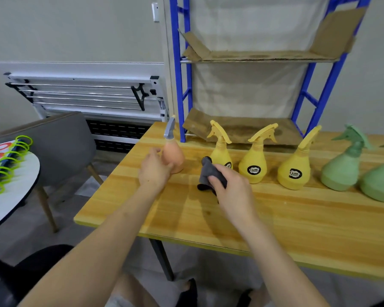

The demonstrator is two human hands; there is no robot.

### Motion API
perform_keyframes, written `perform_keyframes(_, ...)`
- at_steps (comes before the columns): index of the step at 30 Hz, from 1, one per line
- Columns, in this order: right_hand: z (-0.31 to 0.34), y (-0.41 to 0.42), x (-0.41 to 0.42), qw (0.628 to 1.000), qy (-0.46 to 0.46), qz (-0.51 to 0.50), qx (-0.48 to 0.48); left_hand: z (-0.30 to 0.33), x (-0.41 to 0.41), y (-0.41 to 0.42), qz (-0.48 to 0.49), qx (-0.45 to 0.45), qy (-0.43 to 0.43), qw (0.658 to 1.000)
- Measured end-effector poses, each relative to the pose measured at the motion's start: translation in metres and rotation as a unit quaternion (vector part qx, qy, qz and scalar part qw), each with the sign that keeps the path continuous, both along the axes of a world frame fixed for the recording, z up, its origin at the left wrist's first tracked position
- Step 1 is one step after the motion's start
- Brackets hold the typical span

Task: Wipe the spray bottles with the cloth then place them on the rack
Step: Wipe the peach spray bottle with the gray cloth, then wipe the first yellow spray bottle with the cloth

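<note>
A person's left hand (154, 168) is curling around the near-left side of an orange spray bottle (173, 151) standing at the far left of a wooden table (264, 218), while the right hand (230, 187) is gripping a bunched grey cloth (206, 173) just right of it; three yellow bottles (254, 161) and green ones (341, 169) are lining up rightward before a blue rack (177, 67)

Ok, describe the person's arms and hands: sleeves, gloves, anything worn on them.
Both arms are bare as far up as the picture shows, with no sleeve in view. The left hand and right hand wear no gloves, and no watch, ring or wristband is visible on either.
</note>
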State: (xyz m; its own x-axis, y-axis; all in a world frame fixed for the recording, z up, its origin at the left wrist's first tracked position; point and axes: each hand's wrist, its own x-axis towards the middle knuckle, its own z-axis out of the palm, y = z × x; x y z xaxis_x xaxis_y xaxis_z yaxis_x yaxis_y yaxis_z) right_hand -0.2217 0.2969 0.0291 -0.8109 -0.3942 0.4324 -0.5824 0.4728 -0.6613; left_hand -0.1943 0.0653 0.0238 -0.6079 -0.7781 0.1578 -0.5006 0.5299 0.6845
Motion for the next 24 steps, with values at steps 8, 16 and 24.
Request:
perform_keyframes(8, 0.014, 0.035, -0.003, 0.994, -0.012, -0.047, -0.102, 0.02, -0.005, 0.06, -0.082, -0.012, 0.148, 0.986)
perform_keyframes(16, 0.027, 0.055, -0.014, 0.986, -0.001, -0.046, -0.16, 0.075, -0.061, 0.115, -0.124, 0.065, 0.157, 0.978)
perform_keyframes(24, 0.023, 0.07, -0.018, 0.982, 0.002, -0.051, -0.179, 0.076, -0.069, 0.127, -0.106, 0.05, 0.123, 0.986)
